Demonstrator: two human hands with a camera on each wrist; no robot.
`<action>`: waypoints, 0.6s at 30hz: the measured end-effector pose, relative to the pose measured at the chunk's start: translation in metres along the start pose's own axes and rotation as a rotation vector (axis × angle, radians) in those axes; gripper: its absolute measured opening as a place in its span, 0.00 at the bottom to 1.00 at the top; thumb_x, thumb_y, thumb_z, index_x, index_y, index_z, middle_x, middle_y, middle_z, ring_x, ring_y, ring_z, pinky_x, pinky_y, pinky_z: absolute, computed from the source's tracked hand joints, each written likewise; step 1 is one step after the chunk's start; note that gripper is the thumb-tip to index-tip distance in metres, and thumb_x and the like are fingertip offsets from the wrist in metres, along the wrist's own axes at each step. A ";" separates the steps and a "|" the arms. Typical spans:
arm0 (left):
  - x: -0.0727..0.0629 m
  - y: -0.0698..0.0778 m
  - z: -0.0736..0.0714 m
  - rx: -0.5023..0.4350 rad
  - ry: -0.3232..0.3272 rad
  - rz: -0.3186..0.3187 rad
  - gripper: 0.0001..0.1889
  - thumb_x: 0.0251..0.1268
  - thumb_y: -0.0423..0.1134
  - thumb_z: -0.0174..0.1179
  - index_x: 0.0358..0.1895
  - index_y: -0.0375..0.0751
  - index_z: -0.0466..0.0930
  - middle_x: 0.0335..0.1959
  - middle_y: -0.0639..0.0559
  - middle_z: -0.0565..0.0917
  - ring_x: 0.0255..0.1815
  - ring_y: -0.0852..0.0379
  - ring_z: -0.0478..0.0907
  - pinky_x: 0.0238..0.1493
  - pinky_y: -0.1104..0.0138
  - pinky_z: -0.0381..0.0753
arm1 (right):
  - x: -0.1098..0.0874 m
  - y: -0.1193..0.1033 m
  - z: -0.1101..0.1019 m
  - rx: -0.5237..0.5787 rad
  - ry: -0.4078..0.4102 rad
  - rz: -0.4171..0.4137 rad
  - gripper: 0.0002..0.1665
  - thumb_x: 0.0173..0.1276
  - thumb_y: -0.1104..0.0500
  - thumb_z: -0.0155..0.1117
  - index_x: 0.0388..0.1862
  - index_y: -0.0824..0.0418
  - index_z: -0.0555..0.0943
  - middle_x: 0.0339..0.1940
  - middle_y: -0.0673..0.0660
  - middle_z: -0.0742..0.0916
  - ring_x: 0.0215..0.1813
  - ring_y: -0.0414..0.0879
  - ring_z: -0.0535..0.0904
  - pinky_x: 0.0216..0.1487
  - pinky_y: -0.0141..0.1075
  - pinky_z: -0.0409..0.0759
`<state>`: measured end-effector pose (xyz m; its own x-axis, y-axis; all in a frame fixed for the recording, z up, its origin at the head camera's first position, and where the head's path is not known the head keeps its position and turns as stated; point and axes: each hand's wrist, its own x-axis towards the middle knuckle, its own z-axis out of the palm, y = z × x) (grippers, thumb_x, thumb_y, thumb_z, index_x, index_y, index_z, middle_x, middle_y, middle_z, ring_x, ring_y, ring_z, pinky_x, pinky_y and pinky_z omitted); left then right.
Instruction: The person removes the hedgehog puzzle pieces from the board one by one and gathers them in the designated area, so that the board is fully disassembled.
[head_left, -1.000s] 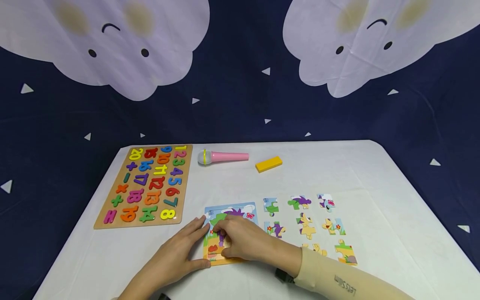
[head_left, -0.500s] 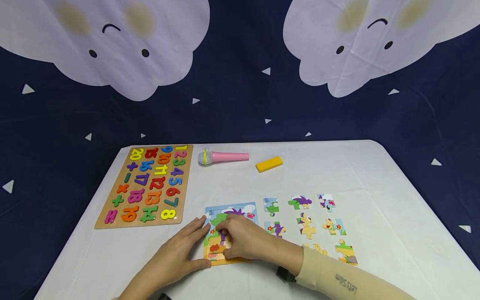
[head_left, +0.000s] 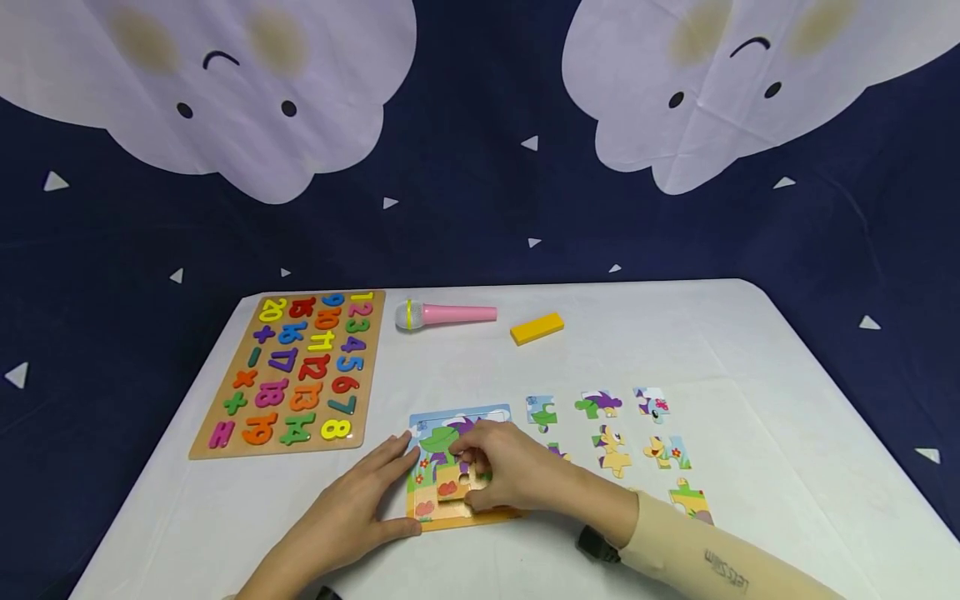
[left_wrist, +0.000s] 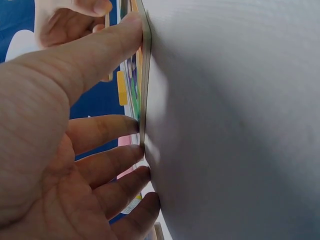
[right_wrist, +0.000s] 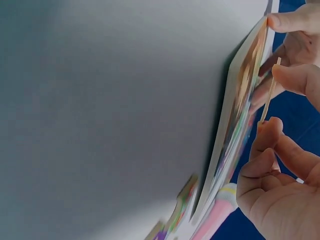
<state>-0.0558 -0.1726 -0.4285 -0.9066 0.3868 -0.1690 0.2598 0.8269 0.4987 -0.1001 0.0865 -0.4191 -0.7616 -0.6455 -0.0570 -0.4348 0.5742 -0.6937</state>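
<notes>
My right hand (head_left: 517, 471) pinches a flat jigsaw piece (head_left: 451, 485) between thumb and fingertips, over the lower part of a puzzle board (head_left: 442, 525). The right wrist view shows the piece (right_wrist: 270, 95) edge-on, raised above the board. It bears a red shape on yellow. The board has a printed cartoon picture inside a blue and orange border. Along its left edge lies my left hand (head_left: 348, 500), fingers extended; its thumb (left_wrist: 100, 47) and fingertips touch the board's side in the left wrist view. Other jigsaw pieces (head_left: 613, 454) lie in loose rows to the right, some partly hidden by the right arm.
A wooden number board (head_left: 300, 451) with coloured numerals lies at the left. Toward the back are a pink toy microphone (head_left: 459, 314) and a yellow block (head_left: 537, 328). A dark cloth with clouds hangs behind the white table (head_left: 660, 333).
My right hand has lifted the jigsaw piece off the board's lower left and carried it a little to the right, baring more of the picture. The left hand has stayed still.
</notes>
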 end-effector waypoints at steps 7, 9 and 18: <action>0.000 0.001 0.001 0.010 0.002 -0.003 0.49 0.51 0.57 0.84 0.78 0.46 0.75 0.85 0.47 0.67 0.86 0.39 0.63 0.79 0.38 0.70 | -0.020 0.009 -0.014 0.027 0.030 0.024 0.30 0.54 0.63 0.83 0.58 0.64 0.87 0.37 0.48 0.83 0.38 0.34 0.76 0.43 0.27 0.79; 0.000 0.001 0.001 0.011 0.003 -0.007 0.49 0.51 0.57 0.84 0.78 0.46 0.75 0.85 0.48 0.67 0.86 0.39 0.63 0.78 0.38 0.71 | -0.027 0.012 -0.017 0.022 0.042 0.026 0.30 0.54 0.63 0.83 0.58 0.64 0.87 0.37 0.47 0.83 0.37 0.33 0.76 0.42 0.27 0.79; -0.001 0.002 0.002 0.025 0.008 -0.020 0.49 0.50 0.57 0.84 0.77 0.47 0.76 0.85 0.50 0.67 0.86 0.41 0.63 0.79 0.39 0.70 | -0.062 0.023 -0.030 0.008 0.063 0.045 0.29 0.54 0.61 0.84 0.57 0.60 0.88 0.37 0.45 0.84 0.39 0.33 0.76 0.44 0.28 0.79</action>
<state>-0.0538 -0.1701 -0.4291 -0.9143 0.3668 -0.1717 0.2498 0.8445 0.4737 -0.0775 0.1553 -0.4102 -0.8093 -0.5858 -0.0434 -0.3956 0.5982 -0.6969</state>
